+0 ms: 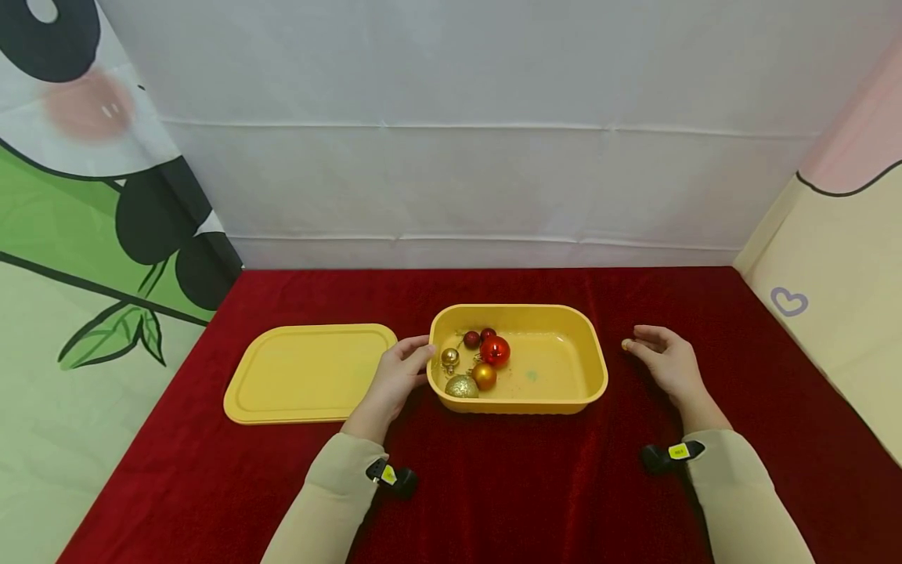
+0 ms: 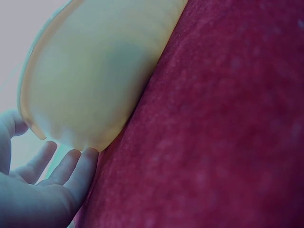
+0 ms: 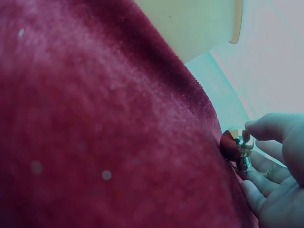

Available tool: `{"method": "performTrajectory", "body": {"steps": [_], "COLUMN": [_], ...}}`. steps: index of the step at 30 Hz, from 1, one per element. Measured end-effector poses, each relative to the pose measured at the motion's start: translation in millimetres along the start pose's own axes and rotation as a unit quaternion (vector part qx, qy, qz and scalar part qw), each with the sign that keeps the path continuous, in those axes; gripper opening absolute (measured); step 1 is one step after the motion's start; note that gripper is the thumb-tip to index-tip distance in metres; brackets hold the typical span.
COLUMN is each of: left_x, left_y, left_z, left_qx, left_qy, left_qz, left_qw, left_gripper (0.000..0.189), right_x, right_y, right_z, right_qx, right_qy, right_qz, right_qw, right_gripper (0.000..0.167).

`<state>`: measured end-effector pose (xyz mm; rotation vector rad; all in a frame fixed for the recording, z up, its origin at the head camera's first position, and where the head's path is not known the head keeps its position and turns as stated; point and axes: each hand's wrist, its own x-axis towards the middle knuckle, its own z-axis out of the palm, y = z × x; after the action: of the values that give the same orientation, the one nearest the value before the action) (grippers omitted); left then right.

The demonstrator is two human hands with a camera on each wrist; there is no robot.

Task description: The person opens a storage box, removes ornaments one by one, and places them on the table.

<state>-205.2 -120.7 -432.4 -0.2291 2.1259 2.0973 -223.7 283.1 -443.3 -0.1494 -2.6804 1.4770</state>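
Observation:
A yellow rectangular plastic box [image 1: 557, 364] sits on the table. My left hand [image 1: 396, 377] holds its left end, thumb at the rim and fingertips against the outer wall [image 2: 80, 95]. In the box's left half lie a shiny red bauble [image 1: 496, 352], an orange-gold bauble [image 1: 484, 376], a glittery gold bauble [image 1: 461, 386], a small gold bauble [image 1: 449, 357] and two small dark red ones [image 1: 471, 339]. To the right of the box, my right hand [image 1: 668, 366] pinches a small shiny bauble [image 3: 231, 145] with a metallic cap, low over the cloth. Fingers partly hide it.
A yellow lid [image 1: 303, 374] lies flat to the left of the box, beside my left hand. Dark red velvety cloth [image 1: 521, 486] covers the table. A pale curtain [image 1: 451, 180] hangs behind it, with printed cloth on both sides.

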Motion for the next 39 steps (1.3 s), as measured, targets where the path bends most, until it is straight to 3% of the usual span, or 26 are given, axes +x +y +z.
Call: {"method": "performTrajectory", "body": {"steps": [24, 39], "left_x": [-2.6, -1.0], "left_y": [2.5, 0.5], "left_z": [-0.9, -1.0], "left_qx": [0.006, 0.003], "left_qy": [0.0, 0.0], "left_qz": [-0.004, 0.001], "left_qw": [1.0, 1.0], "left_gripper": [0.039, 0.037], "right_x": [-1.5, -9.6], "right_y": [-11, -40], "right_z": [-2, 10], "right_qx": [0.013, 0.053], "right_qy": [0.043, 0.021], "right_qz": [-0.014, -0.061], "right_qw": [0.9989, 0.9965], "right_gripper": [0.051, 0.047]}}
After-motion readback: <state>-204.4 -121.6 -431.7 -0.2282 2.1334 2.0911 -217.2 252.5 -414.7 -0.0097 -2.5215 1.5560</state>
